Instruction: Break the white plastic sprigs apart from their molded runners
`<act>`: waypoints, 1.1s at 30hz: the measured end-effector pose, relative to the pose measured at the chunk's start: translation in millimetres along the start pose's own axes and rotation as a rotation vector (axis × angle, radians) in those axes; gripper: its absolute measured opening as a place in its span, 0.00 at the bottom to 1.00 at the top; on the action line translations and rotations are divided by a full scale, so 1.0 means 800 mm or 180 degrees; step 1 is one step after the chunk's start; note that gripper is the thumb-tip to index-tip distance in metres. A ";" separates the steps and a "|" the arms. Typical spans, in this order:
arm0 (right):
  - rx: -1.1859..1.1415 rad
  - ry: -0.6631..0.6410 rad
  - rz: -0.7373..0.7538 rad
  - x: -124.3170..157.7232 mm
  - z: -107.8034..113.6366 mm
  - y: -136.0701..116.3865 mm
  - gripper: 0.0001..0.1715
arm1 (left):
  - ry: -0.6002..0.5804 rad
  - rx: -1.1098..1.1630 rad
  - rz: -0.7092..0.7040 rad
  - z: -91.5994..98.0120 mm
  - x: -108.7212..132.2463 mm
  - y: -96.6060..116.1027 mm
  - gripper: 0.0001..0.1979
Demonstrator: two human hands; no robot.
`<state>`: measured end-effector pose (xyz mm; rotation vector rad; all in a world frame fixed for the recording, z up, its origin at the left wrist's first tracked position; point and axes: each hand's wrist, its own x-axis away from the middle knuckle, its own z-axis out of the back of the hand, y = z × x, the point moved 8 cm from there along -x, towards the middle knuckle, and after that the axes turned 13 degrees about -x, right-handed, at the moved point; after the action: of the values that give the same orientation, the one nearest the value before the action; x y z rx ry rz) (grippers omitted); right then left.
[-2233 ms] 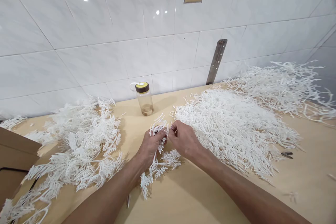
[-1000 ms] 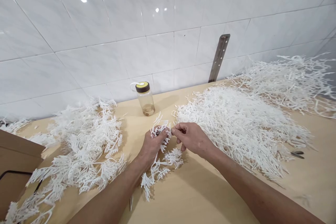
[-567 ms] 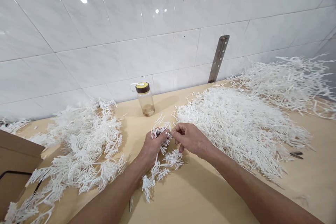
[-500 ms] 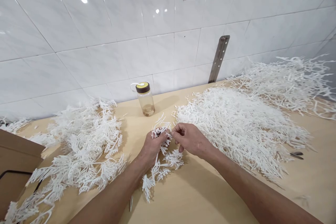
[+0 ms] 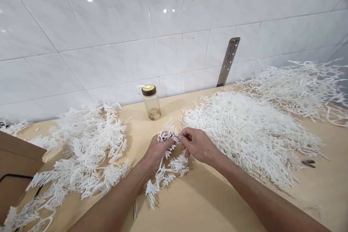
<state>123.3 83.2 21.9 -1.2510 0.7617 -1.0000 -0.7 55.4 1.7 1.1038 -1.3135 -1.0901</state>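
Note:
My left hand (image 5: 157, 151) is closed around a bunch of white branched plastic sprigs (image 5: 163, 174) that trail down over the wooden table (image 5: 206, 203). My right hand (image 5: 197, 145) pinches a small white sprig tip at the top of that bunch, thumb and forefinger together, touching the left fingers. Just right of my hands lies a large heap of loose white sprigs (image 5: 244, 130). To the left lies a pile of bigger branched white pieces (image 5: 81, 159).
A clear bottle with a brown and yellow lid (image 5: 151, 102) stands by the tiled wall. A third white heap (image 5: 299, 83) lies far right. A cardboard box (image 5: 16, 166) sits at the left edge. A small dark tool (image 5: 308, 163) lies at the right. A metal strip (image 5: 228, 61) leans on the wall.
Both hands stay at the same spot, fingers working at the top of the bunch. The right fingers shifted slightly from a tighter grip to a pinch.

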 end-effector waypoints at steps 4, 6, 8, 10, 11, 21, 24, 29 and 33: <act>0.0258 0.0129 0.0308 0.001 0.003 -0.008 0.07 | 0.0156 -0.0116 -0.0029 0.003 0.001 0.002 0.18; 0.0462 0.0213 0.0473 0.002 0.004 -0.014 0.08 | 0.0283 -0.0227 -0.0070 0.006 0.002 0.004 0.19; 0.0587 0.0208 0.0533 0.003 0.003 -0.017 0.08 | 0.0402 -0.0417 -0.0138 0.010 0.003 0.007 0.19; 0.0639 0.0152 0.0540 0.004 0.000 -0.018 0.08 | 0.0517 -0.0647 -0.0238 0.013 0.003 0.012 0.19; 0.0659 0.0135 0.0538 0.005 -0.001 -0.019 0.08 | 0.0564 -0.0752 -0.0307 0.015 0.003 0.015 0.18; 0.1286 0.0470 0.1082 0.010 0.000 -0.031 0.09 | 0.0697 -0.1078 -0.0407 0.017 0.003 0.018 0.18; 0.1477 0.0457 0.1226 0.013 -0.005 -0.032 0.09 | 0.0829 -0.1275 -0.0372 0.020 0.003 0.013 0.17; 0.1869 0.0432 0.1300 0.016 -0.018 -0.031 0.10 | 0.0881 -0.1433 -0.0392 0.021 0.003 0.009 0.12; 0.1740 0.0363 0.1246 0.015 -0.018 -0.029 0.09 | 0.0671 -0.1172 -0.0240 0.016 0.004 0.009 0.10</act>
<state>111.0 66.2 42.7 -0.5507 0.7206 -0.8777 -13.4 53.2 8.6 0.9652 -0.8695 -1.1801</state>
